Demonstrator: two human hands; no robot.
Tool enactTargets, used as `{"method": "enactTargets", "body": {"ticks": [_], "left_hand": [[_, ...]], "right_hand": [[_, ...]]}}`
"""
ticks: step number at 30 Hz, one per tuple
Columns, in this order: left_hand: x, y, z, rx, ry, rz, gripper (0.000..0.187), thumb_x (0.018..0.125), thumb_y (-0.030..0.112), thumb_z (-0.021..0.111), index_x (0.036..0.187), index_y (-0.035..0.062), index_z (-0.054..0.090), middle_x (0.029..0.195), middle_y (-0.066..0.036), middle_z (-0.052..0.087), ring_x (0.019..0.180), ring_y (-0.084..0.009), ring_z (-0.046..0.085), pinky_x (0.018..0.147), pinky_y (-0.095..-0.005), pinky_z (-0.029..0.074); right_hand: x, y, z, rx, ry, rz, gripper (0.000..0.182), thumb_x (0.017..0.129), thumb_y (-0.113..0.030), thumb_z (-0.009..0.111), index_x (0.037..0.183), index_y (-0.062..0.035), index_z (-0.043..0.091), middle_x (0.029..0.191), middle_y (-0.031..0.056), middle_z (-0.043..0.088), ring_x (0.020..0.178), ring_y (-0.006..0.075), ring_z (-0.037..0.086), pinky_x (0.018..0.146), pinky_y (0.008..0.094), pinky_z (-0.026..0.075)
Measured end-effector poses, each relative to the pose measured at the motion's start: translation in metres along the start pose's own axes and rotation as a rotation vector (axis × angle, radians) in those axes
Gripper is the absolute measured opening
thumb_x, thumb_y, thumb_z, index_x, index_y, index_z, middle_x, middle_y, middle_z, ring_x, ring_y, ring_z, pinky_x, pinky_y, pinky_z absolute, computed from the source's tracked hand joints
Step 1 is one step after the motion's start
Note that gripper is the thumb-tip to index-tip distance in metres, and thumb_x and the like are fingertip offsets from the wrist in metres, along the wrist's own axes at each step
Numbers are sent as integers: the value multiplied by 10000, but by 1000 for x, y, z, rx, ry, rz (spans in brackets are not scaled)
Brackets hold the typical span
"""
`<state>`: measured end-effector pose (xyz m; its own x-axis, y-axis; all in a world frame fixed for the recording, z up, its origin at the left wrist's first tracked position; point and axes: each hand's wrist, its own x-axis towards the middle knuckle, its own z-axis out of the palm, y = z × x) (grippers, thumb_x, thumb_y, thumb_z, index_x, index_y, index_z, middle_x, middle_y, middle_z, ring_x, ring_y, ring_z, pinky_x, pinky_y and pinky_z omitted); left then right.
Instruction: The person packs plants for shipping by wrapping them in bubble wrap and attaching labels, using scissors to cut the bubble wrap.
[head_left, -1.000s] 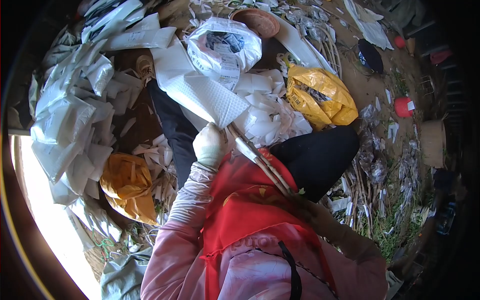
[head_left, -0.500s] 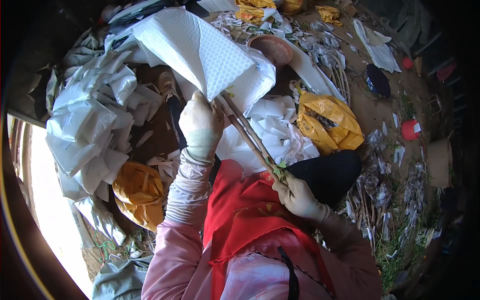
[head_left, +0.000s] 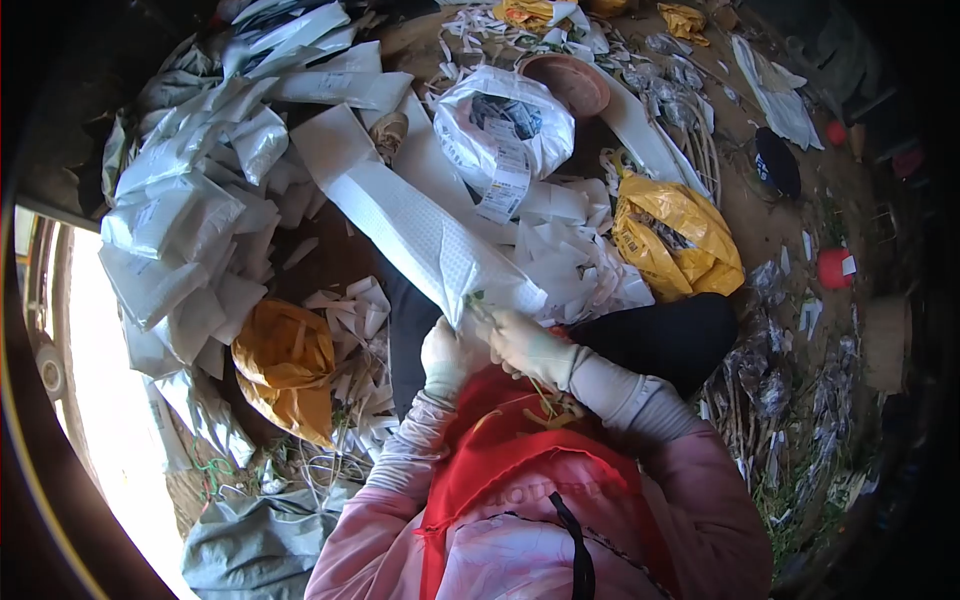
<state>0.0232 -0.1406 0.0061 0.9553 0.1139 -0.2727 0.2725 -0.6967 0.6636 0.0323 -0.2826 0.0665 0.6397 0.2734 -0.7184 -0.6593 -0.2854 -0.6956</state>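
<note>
A long white bubble-wrap bag stretches forward from my lap, its near end at my hands. My left hand, in a pale glove, is closed on the near edge of this bag. Just to its right, my gloved right hand is wrapped around the thin woody stems, whose ends poke out below the palm over my red apron. A little green leaf shows at the bag's mouth. The rest of the stems is hidden by the bag and my hand.
White packages are heaped at the left. A white sack of labelled packets stands ahead, by a reddish bowl. Yellow plastic bags lie at right and left. Paper scraps and bundled stems cover the floor.
Both hands have come together near my lap. The bubble-wrap bag has swung down and lies lengthwise, with the stems now mostly out of sight. The white sack ahead is uncovered.
</note>
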Motion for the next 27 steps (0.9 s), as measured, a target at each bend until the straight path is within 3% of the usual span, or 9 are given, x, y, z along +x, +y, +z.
{"method": "enactTargets", "body": {"ticks": [3,5,6,8,10,12,15,25,27], "left_hand": [[-7,-15,8,73,23,-3,364,895,328,462,927,-8,599,813,-277,623,819,-440,608,698,-497,469],[11,-23,-6,-4,21,16,288,835,295,534,882,14,581,831,-247,634,814,-423,615,725,-503,480],[18,-26,-11,81,31,82,303,850,314,540,854,12,570,805,-236,627,800,-420,610,708,-496,480],[21,-23,-18,151,14,135,310,861,325,543,849,16,560,788,-221,621,792,-407,610,695,-487,481],[26,-31,-12,201,4,161,303,861,324,548,854,22,553,794,-213,620,791,-397,612,695,-482,484],[30,-35,-7,241,-35,132,299,863,324,550,892,26,546,824,-207,625,802,-382,616,701,-475,488],[31,-40,-3,262,-73,112,306,880,319,520,895,14,548,839,-218,630,816,-382,621,714,-476,493],[12,-23,-42,250,11,258,319,887,322,480,844,10,532,749,-228,616,732,-404,617,644,-490,482],[-5,-16,-46,178,41,316,296,885,312,483,823,25,526,723,-218,613,718,-394,618,638,-484,484]], "right_hand": [[101,48,1,-1215,116,-645,240,849,-225,570,993,-37,608,877,75,612,819,179,574,725,282,436],[108,31,1,-852,20,-656,267,842,-187,571,1022,6,613,956,92,630,929,189,597,824,290,454],[78,3,1,-94,-86,-376,249,859,-172,553,1008,20,607,946,80,624,916,170,591,818,288,456],[63,5,-8,157,-333,-299,316,871,-157,562,1124,28,525,874,54,595,808,142,557,764,279,448],[24,0,-17,-274,-272,-133,367,857,-169,599,1153,20,493,881,42,563,791,139,532,740,276,447],[-3,37,-16,-339,-106,-481,402,826,-226,633,1129,-19,469,747,55,528,592,133,524,521,307,433],[-36,36,-6,-232,-38,-153,267,833,-174,591,1022,-19,483,673,37,495,508,111,469,441,281,386],[44,-8,43,368,-42,-474,62,875,-96,540,885,-37,523,674,2,517,545,80,443,476,258,377],[50,-20,44,96,168,-506,61,864,-91,535,903,-47,517,663,16,546,541,126,517,479,273,416]]}}
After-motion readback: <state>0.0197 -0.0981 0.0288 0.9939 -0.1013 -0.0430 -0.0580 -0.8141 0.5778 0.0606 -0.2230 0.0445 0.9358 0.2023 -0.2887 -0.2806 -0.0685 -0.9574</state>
